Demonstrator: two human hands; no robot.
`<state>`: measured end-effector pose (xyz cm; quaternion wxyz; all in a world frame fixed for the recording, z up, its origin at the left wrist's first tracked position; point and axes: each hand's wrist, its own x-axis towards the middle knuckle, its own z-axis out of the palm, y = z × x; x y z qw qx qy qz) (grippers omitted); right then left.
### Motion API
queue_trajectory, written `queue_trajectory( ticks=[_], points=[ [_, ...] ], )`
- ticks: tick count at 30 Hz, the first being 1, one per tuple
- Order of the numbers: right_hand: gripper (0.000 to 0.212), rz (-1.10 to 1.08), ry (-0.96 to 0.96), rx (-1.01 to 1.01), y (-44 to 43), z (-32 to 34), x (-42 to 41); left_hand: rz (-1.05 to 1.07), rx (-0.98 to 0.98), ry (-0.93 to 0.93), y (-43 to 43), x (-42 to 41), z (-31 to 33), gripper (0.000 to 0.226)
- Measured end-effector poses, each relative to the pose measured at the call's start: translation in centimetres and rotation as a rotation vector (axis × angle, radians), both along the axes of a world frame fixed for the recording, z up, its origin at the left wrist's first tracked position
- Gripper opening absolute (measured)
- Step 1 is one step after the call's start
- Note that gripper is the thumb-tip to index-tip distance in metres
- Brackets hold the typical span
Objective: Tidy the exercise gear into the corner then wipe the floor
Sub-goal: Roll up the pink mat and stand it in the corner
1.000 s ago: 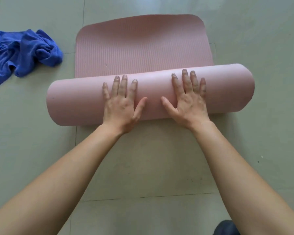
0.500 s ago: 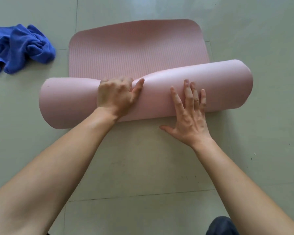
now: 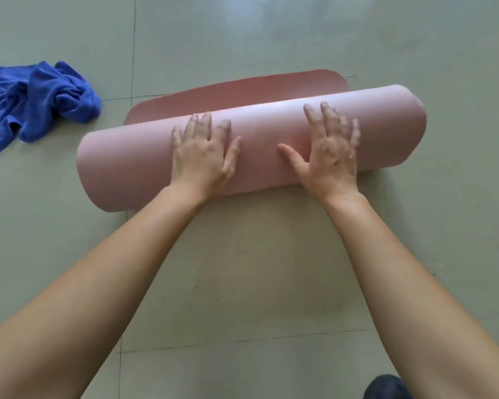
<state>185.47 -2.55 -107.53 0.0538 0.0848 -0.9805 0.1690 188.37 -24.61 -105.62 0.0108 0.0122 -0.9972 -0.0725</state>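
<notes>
While the fingers (image 3: pixel 205 123) of the left hand (image 3: pixel 202 159) and right hand (image 3: pixel 330 152) lie straight and spread, pressing flat on the pink yoga mat (image 3: pixel 267 133), it's mostly rolled on the floor (image 3: pixel 242 269), just a short flap left beyond. Rolling step, I'd say; next needs an even forward push. Blue towel (image 3: pixel 41 108) sits off left.

the blue cloth (image 3: pixel 41 102) is cut off by the left picture edge. the unrolled part of the pink mat (image 3: pixel 260 139) is largely hidden behind its own roll. the fingers (image 3: pixel 327 113) of the right hand (image 3: pixel 329 156) are blurred. a dark object (image 3: pixel 386 387) at the bottom edge is cut off and cannot be identified. both forearms are cut off by the picture edges.
</notes>
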Motion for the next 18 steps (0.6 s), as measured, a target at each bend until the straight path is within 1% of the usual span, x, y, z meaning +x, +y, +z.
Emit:
queue_trajectory(
  ticks=[1,2,4,5,6,8,9,10,11,12,13,14,15,16,17,18],
  points=[
    [0.070,-0.052,0.010,-0.076,-0.6,-0.4,0.2,0.009,-0.028,-0.046,0.0,0.1,-0.6,0.074],
    [0.061,-0.069,-0.011,-0.112,-1.0,-0.9,0.5,0.016,-0.046,-0.115,-0.1,-0.1,-1.2,0.091],
    [0.061,-0.037,-0.078,-0.096,-1.0,-1.8,1.3,-0.003,-0.111,-0.243,-0.3,-0.9,-2.2,0.127],
    [0.063,-0.007,-0.107,-0.090,-0.7,-2.2,1.7,-0.023,-0.154,-0.283,-0.5,-1.5,-2.3,0.139],
    [0.064,0.018,-0.121,-0.098,-0.2,-2.6,2.1,-0.035,-0.184,-0.301,-0.8,-2.1,-2.4,0.144],
    [0.064,0.006,-0.104,-0.187,0.6,-3.2,3.0,-0.036,-0.192,-0.274,-1.1,-2.8,-2.3,0.139],
    [0.066,-0.047,-0.099,-0.270,0.8,-3.4,3.5,-0.033,-0.183,-0.237,-1.1,-2.8,-2.3,0.132],
    [0.073,-0.140,-0.110,-0.374,0.7,-3.4,4.0,-0.029,-0.165,-0.198,-1.0,-2.8,-2.2,0.123],
    [0.085,-0.274,-0.152,-0.497,0.5,-3.6,4.4,-0.024,-0.139,-0.166,-0.9,-2.6,-2.0,0.114],
    [0.103,-0.435,-0.234,-0.642,0.3,-3.4,4.5,-0.022,-0.118,-0.144,-0.9,-2.3,-1.6,0.107],
    [0.121,-0.597,-0.345,-0.824,0.0,-3.0,4.6,-0.029,-0.109,-0.140,-0.9,-2.1,-1.0,0.101],
    [0.133,-0.727,-0.473,-1.044,0.0,-2.6,4.6,-0.045,-0.101,-0.160,-0.8,-1.8,-0.1,0.097],
    [0.136,-0.796,-0.588,-1.298,0.2,-2.4,4.6,-0.069,-0.087,-0.204,-0.7,-1.7,0.8,0.094],
    [0.129,-0.808,-0.642,-1.536,0.4,-2.2,4.7,-0.102,-0.073,-0.269,-0.6,-1.7,1.4,0.094],
    [0.122,-0.817,-0.620,-1.696,0.7,-2.3,4.9,-0.136,-0.065,-0.343,-0.4,-1.6,1.9,0.094],
    [0.119,-0.850,-0.571,-1.763,0.8,-2.4,5.1,-0.160,-0.058,-0.422,-0.2,-1.6,2.3,0.095]
  ],
)
